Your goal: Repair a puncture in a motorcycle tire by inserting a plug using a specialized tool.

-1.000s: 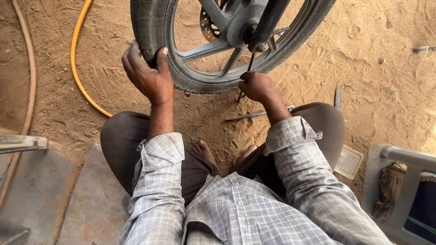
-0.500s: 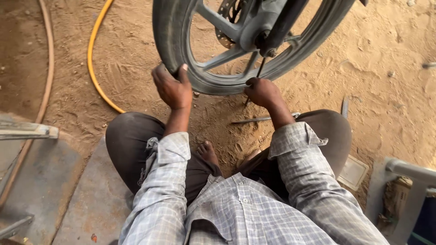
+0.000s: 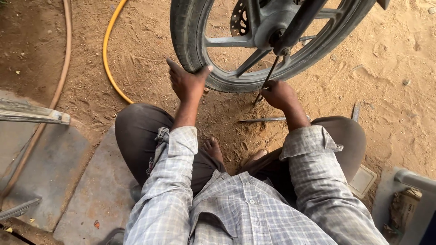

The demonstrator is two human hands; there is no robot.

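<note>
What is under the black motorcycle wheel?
Under the black rubber motorcycle wheel lies bare sandy ground. A thin metal rod lies nearer the knees. The contact patch is hidden by the left hand and right hand.

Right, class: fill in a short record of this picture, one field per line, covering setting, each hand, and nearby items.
Setting: person seated on sandy ground, motorcycle wheel in front
Left hand: left hand open, fingers spread against the tyre
Right hand: right hand closed around a thin metal tool that reaches up toward the hub
On the ground: metal rod, yellow hose
Feet: bare
</note>
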